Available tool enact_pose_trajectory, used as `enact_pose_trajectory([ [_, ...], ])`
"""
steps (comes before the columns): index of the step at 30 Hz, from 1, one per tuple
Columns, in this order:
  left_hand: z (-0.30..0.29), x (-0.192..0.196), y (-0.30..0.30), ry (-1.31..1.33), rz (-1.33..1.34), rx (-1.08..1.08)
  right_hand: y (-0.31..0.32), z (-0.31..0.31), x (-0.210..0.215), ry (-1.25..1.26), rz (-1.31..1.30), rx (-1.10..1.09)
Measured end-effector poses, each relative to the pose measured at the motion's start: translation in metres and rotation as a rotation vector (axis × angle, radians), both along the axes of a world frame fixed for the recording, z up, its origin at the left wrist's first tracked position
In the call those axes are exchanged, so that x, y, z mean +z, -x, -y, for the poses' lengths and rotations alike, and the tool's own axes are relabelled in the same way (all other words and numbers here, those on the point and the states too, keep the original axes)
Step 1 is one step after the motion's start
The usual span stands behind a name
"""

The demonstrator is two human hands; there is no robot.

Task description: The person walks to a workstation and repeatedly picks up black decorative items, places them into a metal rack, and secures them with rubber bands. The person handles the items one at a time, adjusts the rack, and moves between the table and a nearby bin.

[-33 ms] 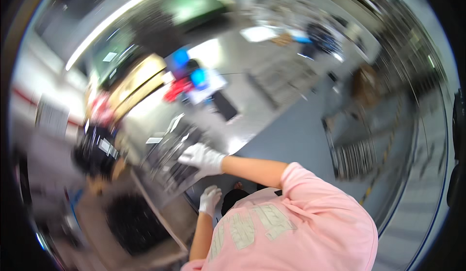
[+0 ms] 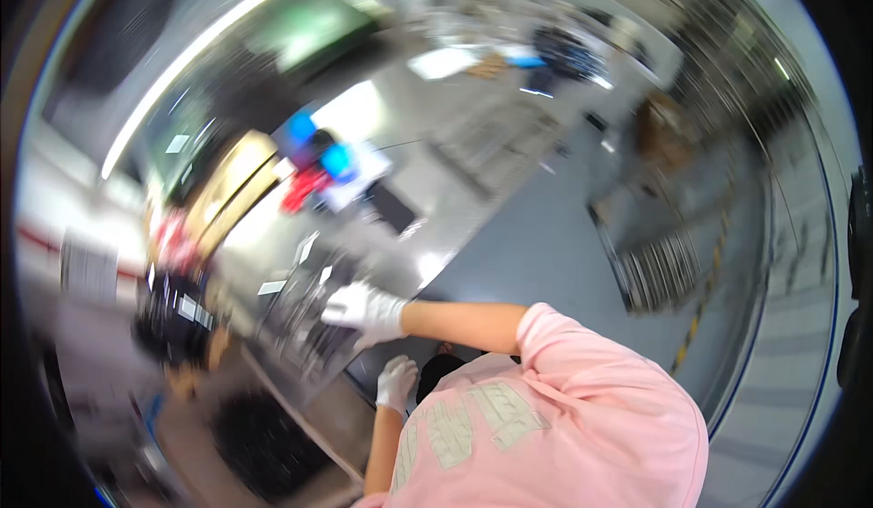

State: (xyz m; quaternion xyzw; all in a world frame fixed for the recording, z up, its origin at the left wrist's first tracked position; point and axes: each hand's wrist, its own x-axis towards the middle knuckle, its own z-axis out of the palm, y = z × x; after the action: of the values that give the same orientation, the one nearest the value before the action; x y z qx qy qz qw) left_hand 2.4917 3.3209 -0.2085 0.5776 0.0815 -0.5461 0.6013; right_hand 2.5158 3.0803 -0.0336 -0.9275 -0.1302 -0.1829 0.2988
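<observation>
My right hand [image 2: 366, 313], in a white glove, reaches over the near edge of the metal table [image 2: 436, 226]. Its fingers look stretched out toward a blurred heap of clear plastic bags with dark contents [image 2: 305, 303]; whether they touch it I cannot tell. Below it, beside my body, hangs my left hand [image 2: 396, 382], also gloved in white. Its fingers are loosely bent and apart, with nothing visible in them. Motion smears much of the picture.
On the table lie a dark flat pad [image 2: 393, 208], a red item [image 2: 305, 187] and blue items [image 2: 339, 162]. A person with dark hair [image 2: 173, 317] is at the left, near a box with black contents [image 2: 268, 444]. A slatted rack [image 2: 657, 271] stands on the floor at right.
The view has swung slightly, so the table and its things have shifted left in the picture. My hands keep nearly the same pose.
</observation>
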Motion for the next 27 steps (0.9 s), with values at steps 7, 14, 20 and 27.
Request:
enact_pose_trajectory([
  [7, 0.132, -0.055, 0.043, -0.052, -0.019, -0.560, 0.235, 0.091, -0.071, -0.121, -0.288, -0.484],
  [14, 0.316, -0.124, 0.126, -0.104, 1.262, -1.810, 0.680, 0.112, -0.173, -0.518, -1.107, -1.425],
  [20, 0.420, -0.129, 0.231, -0.045, 1.318, -2.190, 0.932, 0.048, -0.160, -1.018, -1.015, -1.970],
  [27, 0.571, -0.114, 0.420, 0.957, 1.714, -2.594, 1.116, 0.035, -0.163, -1.153, -0.614, -2.228],
])
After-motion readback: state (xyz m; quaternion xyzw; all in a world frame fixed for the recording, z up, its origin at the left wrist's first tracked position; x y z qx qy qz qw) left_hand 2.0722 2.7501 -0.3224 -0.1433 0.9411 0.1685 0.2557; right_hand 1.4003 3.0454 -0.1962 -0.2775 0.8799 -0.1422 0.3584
